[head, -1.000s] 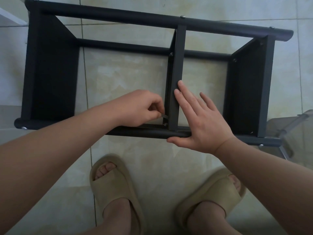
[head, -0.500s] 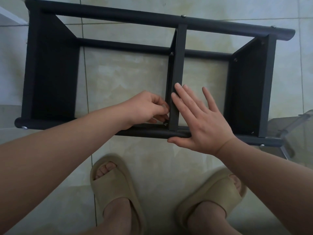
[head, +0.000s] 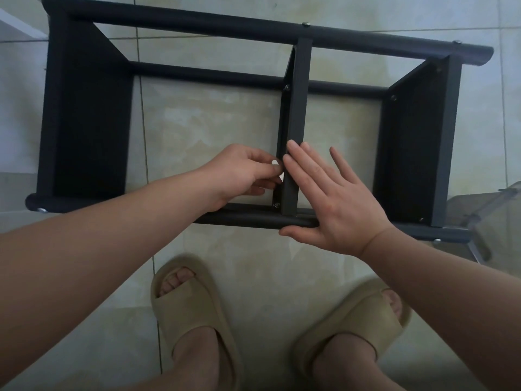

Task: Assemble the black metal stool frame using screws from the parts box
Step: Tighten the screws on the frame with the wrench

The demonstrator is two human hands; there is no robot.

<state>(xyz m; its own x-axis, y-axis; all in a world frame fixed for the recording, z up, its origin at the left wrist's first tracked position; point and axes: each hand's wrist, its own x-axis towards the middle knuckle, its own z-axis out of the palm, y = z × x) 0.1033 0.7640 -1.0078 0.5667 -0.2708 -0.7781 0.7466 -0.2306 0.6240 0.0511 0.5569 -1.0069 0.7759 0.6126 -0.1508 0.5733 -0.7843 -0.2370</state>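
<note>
- The black stool frame (head: 84, 114) lies on its side on the tiled floor (head: 214, 131), just in front of the person's feet in beige slippers (head: 191, 306).
- The right hand (head: 335, 204) is open and flat, with the fingers spread. The palm presses on the near bar (head: 248, 220), and the fingers lie along the middle crosspiece (head: 300, 108).
- The left hand (head: 242, 176) is pinched shut on the left face of the crosspiece, near a screw (head: 276, 205) at the near joint. What it holds is too small to tell; it is probably a small key or a screw.
- I think the step is to tighten this near joint.
- To do it well, keep the flat hand firm so that the crosspiece stays square to the bar.
- Turn with small steady twists and keep the tool straight in the screw head.
- The parts box is not in view.
</note>
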